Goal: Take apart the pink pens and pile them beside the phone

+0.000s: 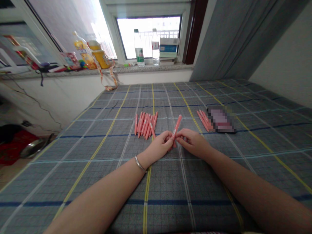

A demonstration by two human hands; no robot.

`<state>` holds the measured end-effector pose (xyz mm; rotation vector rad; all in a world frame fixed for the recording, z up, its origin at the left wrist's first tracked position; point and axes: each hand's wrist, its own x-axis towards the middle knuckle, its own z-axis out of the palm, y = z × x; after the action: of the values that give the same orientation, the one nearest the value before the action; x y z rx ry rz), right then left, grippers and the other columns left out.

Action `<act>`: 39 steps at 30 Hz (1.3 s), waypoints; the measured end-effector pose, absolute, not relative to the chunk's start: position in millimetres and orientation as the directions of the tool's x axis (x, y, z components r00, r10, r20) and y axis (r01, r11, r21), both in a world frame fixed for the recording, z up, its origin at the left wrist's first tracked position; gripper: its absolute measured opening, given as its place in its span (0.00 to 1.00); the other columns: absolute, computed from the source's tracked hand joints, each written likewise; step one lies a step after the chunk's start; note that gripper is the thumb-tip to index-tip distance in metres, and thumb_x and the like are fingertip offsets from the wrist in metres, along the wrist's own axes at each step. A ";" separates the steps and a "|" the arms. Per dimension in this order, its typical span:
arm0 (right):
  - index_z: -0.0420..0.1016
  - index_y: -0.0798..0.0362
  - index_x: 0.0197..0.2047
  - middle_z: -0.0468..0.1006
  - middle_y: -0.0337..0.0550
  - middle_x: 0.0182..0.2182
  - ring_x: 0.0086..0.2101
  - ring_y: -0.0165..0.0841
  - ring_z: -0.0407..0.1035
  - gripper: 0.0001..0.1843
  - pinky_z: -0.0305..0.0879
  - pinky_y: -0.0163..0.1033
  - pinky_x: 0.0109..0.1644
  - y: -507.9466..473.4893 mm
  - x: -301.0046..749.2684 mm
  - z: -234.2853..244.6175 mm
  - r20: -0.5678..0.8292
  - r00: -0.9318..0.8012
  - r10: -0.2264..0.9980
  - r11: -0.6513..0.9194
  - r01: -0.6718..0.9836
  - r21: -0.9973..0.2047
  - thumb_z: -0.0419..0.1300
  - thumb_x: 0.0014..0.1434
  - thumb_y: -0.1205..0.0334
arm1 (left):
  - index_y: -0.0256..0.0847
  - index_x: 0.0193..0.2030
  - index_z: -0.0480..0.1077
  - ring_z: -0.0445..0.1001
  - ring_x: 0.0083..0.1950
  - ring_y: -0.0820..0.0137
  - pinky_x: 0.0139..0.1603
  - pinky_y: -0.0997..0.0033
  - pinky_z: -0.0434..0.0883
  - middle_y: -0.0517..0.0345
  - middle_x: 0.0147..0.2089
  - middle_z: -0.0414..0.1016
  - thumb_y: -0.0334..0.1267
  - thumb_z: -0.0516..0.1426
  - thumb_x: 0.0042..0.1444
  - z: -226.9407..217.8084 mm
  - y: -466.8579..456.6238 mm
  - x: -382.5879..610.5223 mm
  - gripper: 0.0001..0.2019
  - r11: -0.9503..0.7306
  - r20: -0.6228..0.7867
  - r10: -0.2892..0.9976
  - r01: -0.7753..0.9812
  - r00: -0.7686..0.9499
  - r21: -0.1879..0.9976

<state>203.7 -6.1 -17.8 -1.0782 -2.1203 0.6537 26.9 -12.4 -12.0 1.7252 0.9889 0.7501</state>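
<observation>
A pink pen [177, 125] with a small white label slants up between my two hands. My left hand [161, 143], a silver bangle on its wrist, is closed around the pen's lower part. Against the pen's right side, my right hand [192, 141] has its fingers drawn together; what its fingertips pinch is hidden. A loose pile of several pink pens [145, 125] lies on the checked cloth just left of my hands. More pink pens [203, 120] rest to the right, beside a dark-edged flat item [223, 120] whose surface is pixelated.
A grey checked cloth [97, 169] covers the broad surface under my arms. Along the windowsill [126, 69] stand two clear bottles, stacked boxes [168, 48], a yellow bottle [99, 57] and small clutter. Grey curtain hangs at the right; red and metal things sit low at the left.
</observation>
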 end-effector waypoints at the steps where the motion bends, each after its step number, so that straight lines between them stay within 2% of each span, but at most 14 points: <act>1: 0.72 0.51 0.39 0.72 0.42 0.33 0.32 0.32 0.66 0.10 0.61 0.38 0.34 -6.2 202.6 -18.8 0.333 -0.365 0.870 0.475 0.431 -0.767 0.55 0.56 0.57 | 0.38 0.34 0.61 0.60 0.22 0.78 0.23 0.78 0.58 0.66 0.22 0.63 0.39 0.48 0.57 -13.0 -12.9 27.1 0.07 -0.198 0.030 0.871 0.295 0.490 0.935; 3: 0.68 0.50 0.43 0.73 0.43 0.37 0.35 0.33 0.68 0.14 0.63 0.39 0.36 -6.4 199.4 -20.5 0.276 -0.231 0.933 0.316 0.157 -0.936 0.56 0.55 0.53 | 0.38 0.34 0.61 0.61 0.21 0.78 0.22 0.78 0.58 0.67 0.21 0.62 0.40 0.49 0.57 -15.3 -14.6 27.8 0.07 -0.213 0.016 0.851 0.316 0.525 0.925; 5: 0.67 0.49 0.42 0.73 0.41 0.35 0.36 0.33 0.69 0.16 0.64 0.40 0.38 -7.0 196.1 -20.6 0.163 -0.163 0.973 0.134 -0.179 -0.975 0.56 0.55 0.49 | 0.38 0.35 0.62 0.61 0.21 0.78 0.21 0.78 0.58 0.67 0.20 0.61 0.43 0.49 0.57 -16.6 -16.7 28.9 0.09 -0.207 -0.008 0.841 0.336 0.541 0.919; 8: 0.68 0.51 0.35 0.67 0.35 0.22 0.30 0.31 0.68 0.16 0.64 0.40 0.37 -8.4 194.0 -15.5 0.020 -0.255 0.967 -0.122 -0.531 -0.839 0.52 0.57 0.46 | 0.38 0.33 0.63 0.62 0.21 0.78 0.21 0.78 0.58 0.66 0.21 0.62 0.47 0.47 0.58 -15.0 -18.5 29.6 0.14 -0.190 -0.060 0.825 0.376 0.561 0.907; 11: 0.64 0.52 0.26 0.56 0.32 0.14 0.21 0.28 0.60 0.22 0.64 0.39 0.34 -9.7 195.7 -7.3 -0.032 -0.386 0.922 -0.308 -0.680 -0.666 0.44 0.60 0.44 | 0.38 0.31 0.63 0.61 0.21 0.79 0.21 0.79 0.58 0.66 0.21 0.62 0.49 0.49 0.56 -10.1 -17.3 27.8 0.15 -0.175 -0.127 0.762 0.390 0.635 0.904; 15: 0.56 0.52 0.20 0.50 0.31 0.13 0.17 0.26 0.50 0.23 0.61 0.36 0.30 -10.9 199.1 -0.2 -0.012 -0.382 0.924 -0.330 -0.780 -0.531 0.39 0.64 0.52 | 0.38 0.29 0.61 0.61 0.20 0.80 0.21 0.80 0.60 0.67 0.20 0.63 0.48 0.51 0.55 -4.3 -13.4 23.7 0.14 -0.076 -0.198 0.681 0.337 0.705 0.939; 20: 0.52 0.52 0.19 0.47 0.31 0.12 0.16 0.26 0.47 0.20 0.59 0.33 0.28 -8.5 202.4 -1.1 0.023 -0.376 0.926 -0.318 -0.814 -0.486 0.41 0.63 0.60 | 0.36 0.32 0.64 0.65 0.21 0.81 0.23 0.80 0.63 0.67 0.21 0.65 0.44 0.55 0.53 -4.3 -8.1 20.7 0.11 0.125 -0.252 0.639 0.226 0.727 0.966; 25: 0.55 0.52 0.20 0.46 0.29 0.12 0.15 0.25 0.45 0.20 0.60 0.34 0.27 -1.1 208.7 -4.7 0.007 -0.259 0.966 -0.220 -0.832 -0.509 0.44 0.61 0.52 | 0.34 0.39 0.68 0.69 0.25 0.80 0.27 0.80 0.67 0.58 0.31 0.72 0.38 0.55 0.54 -7.3 -2.3 17.3 0.10 0.378 -0.292 0.651 0.034 0.701 0.925; 27: 0.56 0.51 0.21 0.47 0.29 0.12 0.14 0.25 0.45 0.20 0.59 0.35 0.26 1.7 211.7 -6.3 0.005 -0.211 0.977 -0.175 -0.824 -0.540 0.44 0.61 0.52 | 0.33 0.42 0.68 0.70 0.26 0.79 0.28 0.79 0.69 0.54 0.34 0.73 0.36 0.53 0.56 -8.2 -0.6 16.2 0.10 0.447 -0.306 0.666 -0.036 0.680 0.894; 32: 0.58 0.51 0.21 0.47 0.29 0.12 0.14 0.25 0.47 0.17 0.60 0.36 0.28 5.8 216.3 -10.1 0.044 -0.151 0.988 -0.090 -0.775 -0.626 0.44 0.62 0.60 | 0.33 0.43 0.70 0.74 0.30 0.75 0.32 0.77 0.72 0.50 0.34 0.75 0.35 0.49 0.58 -9.1 2.0 15.5 0.12 0.516 -0.349 0.687 -0.090 0.637 0.852; 35: 0.58 0.51 0.21 0.47 0.29 0.12 0.14 0.24 0.47 0.19 0.61 0.35 0.27 6.3 217.2 -10.4 0.046 -0.156 0.987 -0.092 -0.768 -0.634 0.43 0.62 0.57 | 0.32 0.43 0.70 0.75 0.30 0.74 0.34 0.75 0.73 0.50 0.33 0.76 0.35 0.49 0.58 -7.8 2.1 16.0 0.12 0.541 -0.374 0.688 -0.096 0.621 0.836; 39: 0.59 0.52 0.21 0.48 0.30 0.10 0.14 0.24 0.46 0.22 0.61 0.34 0.26 6.4 218.3 -10.0 0.045 -0.192 0.980 -0.130 -0.801 -0.584 0.41 0.62 0.50 | 0.30 0.44 0.70 0.75 0.31 0.74 0.34 0.76 0.72 0.49 0.34 0.76 0.34 0.50 0.58 -4.1 0.8 17.0 0.13 0.557 -0.398 0.684 -0.086 0.612 0.826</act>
<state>218.3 6.4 -10.0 -0.4127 -0.5784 1.6857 17.0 0.8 -4.1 0.8672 0.7916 0.5147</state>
